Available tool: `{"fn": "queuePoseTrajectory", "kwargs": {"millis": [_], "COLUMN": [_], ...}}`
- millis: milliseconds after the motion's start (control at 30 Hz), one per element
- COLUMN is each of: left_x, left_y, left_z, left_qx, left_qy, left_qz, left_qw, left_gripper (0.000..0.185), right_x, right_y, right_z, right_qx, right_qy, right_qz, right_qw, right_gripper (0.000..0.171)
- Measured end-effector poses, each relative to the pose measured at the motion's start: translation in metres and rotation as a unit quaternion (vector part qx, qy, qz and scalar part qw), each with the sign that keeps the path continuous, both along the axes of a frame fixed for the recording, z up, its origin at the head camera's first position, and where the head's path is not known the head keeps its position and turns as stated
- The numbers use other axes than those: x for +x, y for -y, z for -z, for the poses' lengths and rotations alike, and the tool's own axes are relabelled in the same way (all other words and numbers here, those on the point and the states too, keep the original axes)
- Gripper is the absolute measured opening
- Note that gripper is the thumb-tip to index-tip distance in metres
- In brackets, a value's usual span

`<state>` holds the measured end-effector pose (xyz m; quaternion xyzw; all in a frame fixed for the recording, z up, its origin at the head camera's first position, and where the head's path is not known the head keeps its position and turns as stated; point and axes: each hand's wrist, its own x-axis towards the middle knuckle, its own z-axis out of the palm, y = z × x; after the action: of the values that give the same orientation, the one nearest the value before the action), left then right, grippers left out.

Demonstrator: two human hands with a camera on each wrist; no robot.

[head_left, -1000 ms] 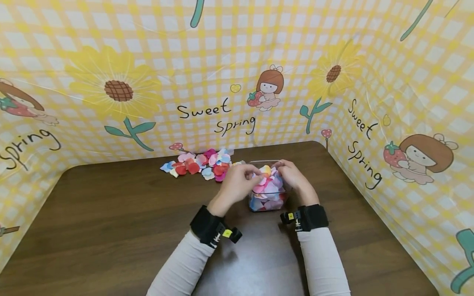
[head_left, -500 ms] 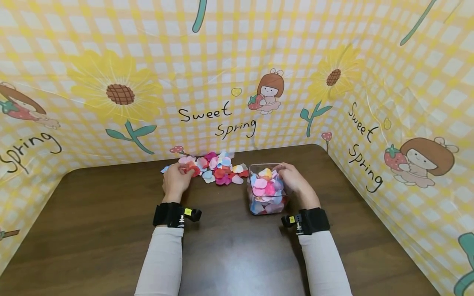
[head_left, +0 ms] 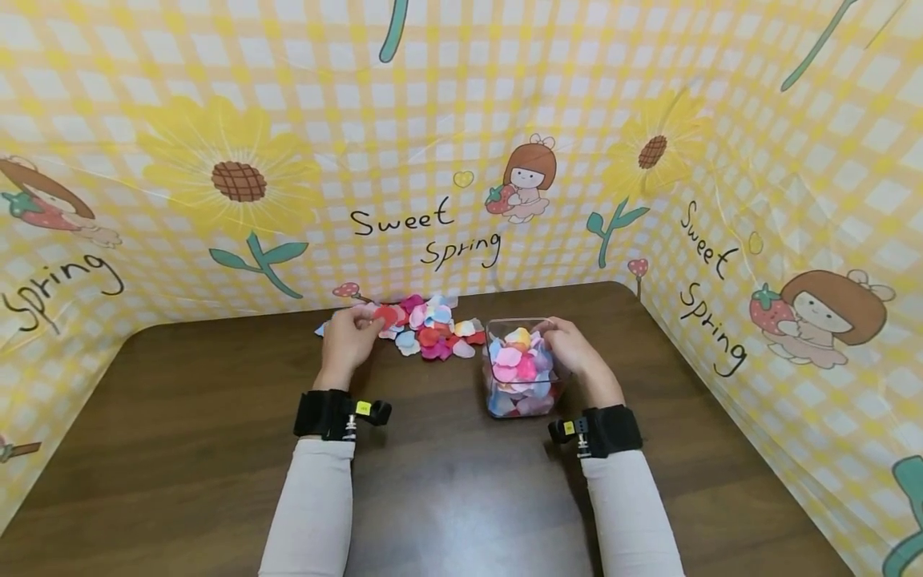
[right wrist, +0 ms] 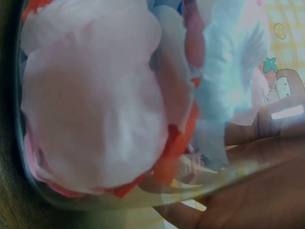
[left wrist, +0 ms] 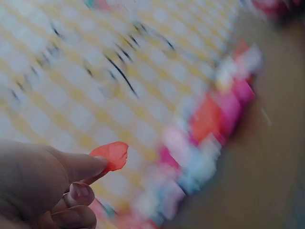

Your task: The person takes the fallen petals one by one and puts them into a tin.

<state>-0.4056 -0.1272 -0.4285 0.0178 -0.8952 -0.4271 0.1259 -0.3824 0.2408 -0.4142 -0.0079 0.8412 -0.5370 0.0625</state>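
Note:
My left hand (head_left: 348, 343) pinches a red petal (left wrist: 114, 155) between thumb and fingertip, held up above the left end of a loose petal pile (head_left: 436, 335). The pile mixes red, pink, magenta, white and pale blue petals and looks blurred in the left wrist view. To its right stands a clear plastic box (head_left: 522, 382), well filled with petals (head_left: 513, 365). My right hand (head_left: 577, 353) grips the box at its right side near the back corner of the rim. Through the clear wall, the right wrist view shows its fingers (right wrist: 267, 152) behind the petals.
The pile and box rest on a dark brown wooden table (head_left: 447, 481). Close behind the table and along its sides hangs a yellow checked cloth (head_left: 404, 160) printed with flowers and girls. Each wrist wears a black strap (head_left: 324, 414) with a small camera.
My left hand has gone from above the box leftward to the petal pile, then lifted a red petal slightly. The right hand has stayed at the box.

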Motion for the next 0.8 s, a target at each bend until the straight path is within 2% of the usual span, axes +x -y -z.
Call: {"fn": "queuePoseTrajectory", "kwargs": {"millis": [67, 133, 233, 300, 367, 433, 467, 533, 600, 700, 800], "left_x": [0.008, 0.019, 0.038, 0.049, 0.058, 0.063, 0.064, 0.062, 0.056, 0.042, 0.027], "left_y": [-0.013, -0.033, -0.070, -0.096, -0.118, -0.134, -0.138, -0.140, -0.132, -0.107, -0.082], "left_z": [-0.023, -0.043, -0.063, -0.067, -0.066, -0.061, -0.058, -0.052, -0.049, -0.043, -0.029], "left_qx": [0.013, 0.029, 0.040, 0.038, 0.014, -0.010, -0.018, -0.022, -0.011, -0.004, -0.042], "left_qy": [-0.035, -0.062, -0.077, -0.070, -0.062, -0.053, -0.050, -0.052, -0.056, -0.072, -0.072], "left_qz": [0.029, 0.075, 0.162, 0.227, 0.277, 0.310, 0.316, 0.314, 0.289, 0.217, 0.135], "left_qw": [0.9989, 0.9948, 0.9829, 0.9707, 0.9588, 0.9492, 0.9472, 0.9478, 0.9556, 0.9734, 0.9873], "left_gripper": [0.030, 0.028, 0.021, 0.017, 0.014, 0.013, 0.014, 0.016, 0.020, 0.023, 0.024], "right_x": [-0.001, -0.002, -0.002, -0.002, -0.002, -0.001, 0.000, 0.000, 0.001, 0.001, 0.002], "right_y": [0.000, -0.001, -0.001, -0.002, -0.002, -0.003, -0.003, -0.003, -0.003, -0.002, -0.003], "right_z": [-0.002, -0.003, -0.004, -0.004, -0.003, -0.003, -0.003, -0.002, -0.002, -0.001, -0.001], "right_qx": [0.000, 0.002, 0.007, 0.005, 0.003, 0.003, 0.003, 0.003, 0.002, -0.001, -0.003], "right_qy": [-0.002, -0.001, -0.004, 0.001, 0.003, 0.005, 0.009, 0.010, 0.010, 0.007, 0.009], "right_qz": [0.000, -0.003, -0.009, -0.008, -0.011, -0.012, -0.012, -0.013, -0.012, -0.009, -0.006], "right_qw": [1.000, 1.000, 1.000, 1.000, 1.000, 1.000, 1.000, 1.000, 1.000, 1.000, 1.000], "right_gripper": [0.038, 0.039, 0.039, 0.039, 0.038, 0.038, 0.037, 0.037, 0.037, 0.037, 0.037]}}
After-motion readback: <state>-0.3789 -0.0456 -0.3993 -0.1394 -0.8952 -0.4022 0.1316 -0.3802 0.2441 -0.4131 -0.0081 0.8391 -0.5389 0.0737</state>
